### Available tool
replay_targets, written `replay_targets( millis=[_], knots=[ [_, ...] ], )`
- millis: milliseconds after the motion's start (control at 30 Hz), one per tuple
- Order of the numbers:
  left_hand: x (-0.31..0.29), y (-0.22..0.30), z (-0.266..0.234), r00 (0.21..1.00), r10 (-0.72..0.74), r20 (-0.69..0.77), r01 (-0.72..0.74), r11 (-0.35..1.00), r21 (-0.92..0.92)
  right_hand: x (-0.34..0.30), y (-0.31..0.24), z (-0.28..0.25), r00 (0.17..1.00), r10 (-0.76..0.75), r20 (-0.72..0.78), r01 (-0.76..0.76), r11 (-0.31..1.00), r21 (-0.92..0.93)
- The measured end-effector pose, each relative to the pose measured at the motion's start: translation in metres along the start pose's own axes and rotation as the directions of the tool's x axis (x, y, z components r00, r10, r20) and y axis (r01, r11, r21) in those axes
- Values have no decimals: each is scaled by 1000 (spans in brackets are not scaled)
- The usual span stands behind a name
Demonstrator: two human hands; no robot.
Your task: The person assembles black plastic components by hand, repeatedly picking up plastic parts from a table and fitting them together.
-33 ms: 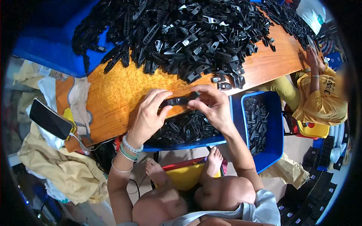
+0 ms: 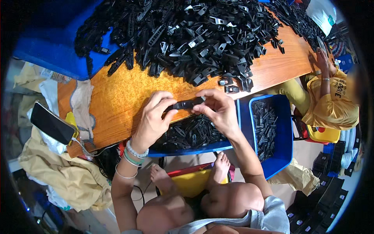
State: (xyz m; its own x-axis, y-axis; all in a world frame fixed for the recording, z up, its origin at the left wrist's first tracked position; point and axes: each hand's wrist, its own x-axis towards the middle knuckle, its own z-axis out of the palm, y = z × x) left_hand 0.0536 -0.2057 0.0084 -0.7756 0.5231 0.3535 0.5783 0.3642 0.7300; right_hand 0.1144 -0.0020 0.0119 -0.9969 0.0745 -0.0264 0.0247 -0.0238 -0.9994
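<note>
The black plastic part (image 2: 183, 105) is located between the two hands, at the near edge of the wooden bench (image 2: 132, 95); whether it touches the surface cannot be determined. The left hand (image 2: 155, 117) is clamped on the left end of the part, with the thumb below and the fingers above. The right hand (image 2: 219, 111) grips the opposite end between thumb and bent forefinger. The part extends crosswise, its right end slightly farther from the wearer. Three bands (image 2: 134, 155) encircle the left wrist. Beyond the hands, a large heap of black parts (image 2: 198, 43) covers the far section of the bench and extends, at its left side, onto a blue tray (image 2: 43, 46). Directly below the hands, a blue bin (image 2: 194, 151) contains loose black pieces (image 2: 191, 134). A second blue bin (image 2: 287, 136), positioned to its right, contains smaller black pieces (image 2: 265, 130). At the left end of the bench, a strip of fabric (image 2: 81, 103) lies near a phone (image 2: 53, 123) connected to a white cable (image 2: 82, 147). A yellow stool (image 2: 191, 183) stands between the wearer's feet. At far right, a co-worker in a yellow shirt (image 2: 331, 103) sits beside the bench.
</note>
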Motion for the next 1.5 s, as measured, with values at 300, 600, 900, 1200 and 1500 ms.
replay_targets(
  millis=[300,600,900,1200,1500],
  knots=[
    [1,-4,-2,999,-33,13,33,999,-16,5,6,6,963,-268,23,250,861,-443],
    [2,-4,-4,995,-90,30,92,994,-57,13,15,-9,928,-363,88,342,730,-592],
    [8,-4,-1,998,-27,55,32,995,-90,21,17,3,907,-383,174,407,698,-589],
    [52,-26,-13,976,-9,-220,71,958,277,21,6,-19,871,-491,21,334,561,-757],
    [14,-10,-11,970,-205,-132,228,954,195,29,0,-15,858,-487,163,375,378,-847]
  ],
)
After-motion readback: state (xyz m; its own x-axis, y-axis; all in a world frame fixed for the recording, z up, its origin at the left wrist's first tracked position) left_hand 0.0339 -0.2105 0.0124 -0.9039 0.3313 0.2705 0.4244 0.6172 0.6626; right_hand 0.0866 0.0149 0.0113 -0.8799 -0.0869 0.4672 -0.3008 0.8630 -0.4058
